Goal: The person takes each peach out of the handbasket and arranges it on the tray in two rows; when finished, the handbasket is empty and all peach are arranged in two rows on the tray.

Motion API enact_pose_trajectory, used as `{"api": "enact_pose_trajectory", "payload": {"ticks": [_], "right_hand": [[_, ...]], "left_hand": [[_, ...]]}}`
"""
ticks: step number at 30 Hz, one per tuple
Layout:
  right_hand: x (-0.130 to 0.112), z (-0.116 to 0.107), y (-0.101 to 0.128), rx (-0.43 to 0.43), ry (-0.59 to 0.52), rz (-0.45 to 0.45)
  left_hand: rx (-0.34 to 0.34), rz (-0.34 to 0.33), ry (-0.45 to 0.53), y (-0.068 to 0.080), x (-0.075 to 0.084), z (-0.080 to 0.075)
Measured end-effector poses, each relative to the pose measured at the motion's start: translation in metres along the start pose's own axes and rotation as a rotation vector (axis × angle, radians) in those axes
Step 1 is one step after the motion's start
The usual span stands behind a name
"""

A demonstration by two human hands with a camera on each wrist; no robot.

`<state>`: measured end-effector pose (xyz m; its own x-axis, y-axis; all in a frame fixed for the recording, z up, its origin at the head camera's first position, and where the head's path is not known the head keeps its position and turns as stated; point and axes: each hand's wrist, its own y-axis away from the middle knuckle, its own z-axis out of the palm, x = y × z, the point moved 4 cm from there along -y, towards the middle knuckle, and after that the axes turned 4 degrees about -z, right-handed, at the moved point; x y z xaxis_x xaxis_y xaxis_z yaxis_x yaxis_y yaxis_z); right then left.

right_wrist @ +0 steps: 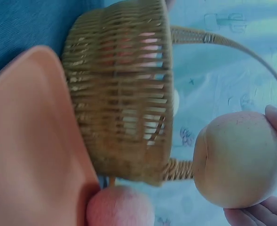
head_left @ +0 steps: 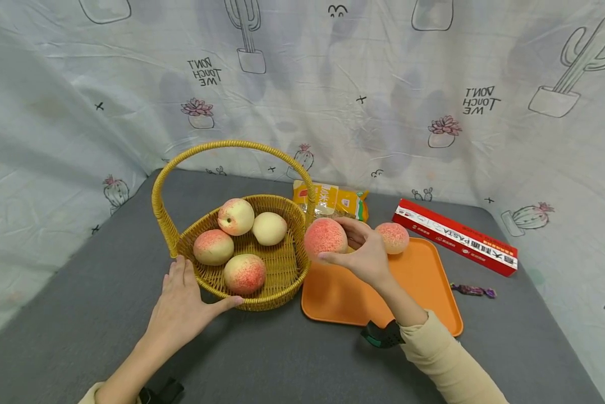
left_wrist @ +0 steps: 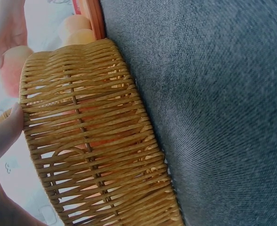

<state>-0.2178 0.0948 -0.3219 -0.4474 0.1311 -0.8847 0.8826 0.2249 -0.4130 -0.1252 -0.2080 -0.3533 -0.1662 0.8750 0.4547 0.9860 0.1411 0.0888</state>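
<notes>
Grey table [head_left: 105, 314], cactus-print cloth hung behind it. Everything sits toward the middle, within your reach.

Wicker basket [head_left: 262, 280] stands upright left of centre, handle arched over it, four peaches inside. Your left hand [head_left: 181, 306] lies flat against its near wall, fingers straight, thumb stretched along the weave; nothing gripped. It looks like bracing, so the basket will not slide.

Orange tray [head_left: 424, 292] lies just right of the basket, their edges near or touching; I cannot tell which. One loose peach [head_left: 392, 237] rests at the tray's far corner.

Red pasta box [head_left: 456, 237] lies beyond the tray's right edge; a yellow packet [head_left: 333, 201] behind the basket; a small purple-wrapped candy [head_left: 473, 290] right of the tray. None of these is touched.

Your right hand [head_left: 363, 255] holds a held peach [head_left: 325, 238] in curled fingertips, lifted clear of the tray, beside the basket's right rim. The grip comes from the side, leaving the fruit's underside free.
</notes>
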Motion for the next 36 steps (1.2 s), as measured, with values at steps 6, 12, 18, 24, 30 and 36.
{"api": "enact_pose_trajectory", "payload": {"ticks": [6,12,18,24,30,36], "right_hand": [[0.01,-0.018,0.004,0.053,0.061,0.078],[0.018,-0.042,0.006,0.132,0.112,0.109],[0.026,-0.062,0.01,0.168,0.139,0.172],[0.028,-0.08,0.012,0.209,0.106,0.255],[0.041,-0.098,0.016,0.214,0.055,0.412],[0.051,-0.117,0.021,0.276,-0.074,0.488]], "left_hand": [[0.004,0.003,-0.006,0.001,0.0,0.001],[0.006,0.005,-0.006,0.0,0.0,0.001],[0.0,-0.002,-0.012,-0.002,-0.002,0.001],[0.003,0.002,-0.012,-0.002,-0.001,0.001],[0.017,0.012,-0.009,-0.001,-0.001,0.001],[0.024,0.012,-0.008,0.0,-0.001,0.001]]}}
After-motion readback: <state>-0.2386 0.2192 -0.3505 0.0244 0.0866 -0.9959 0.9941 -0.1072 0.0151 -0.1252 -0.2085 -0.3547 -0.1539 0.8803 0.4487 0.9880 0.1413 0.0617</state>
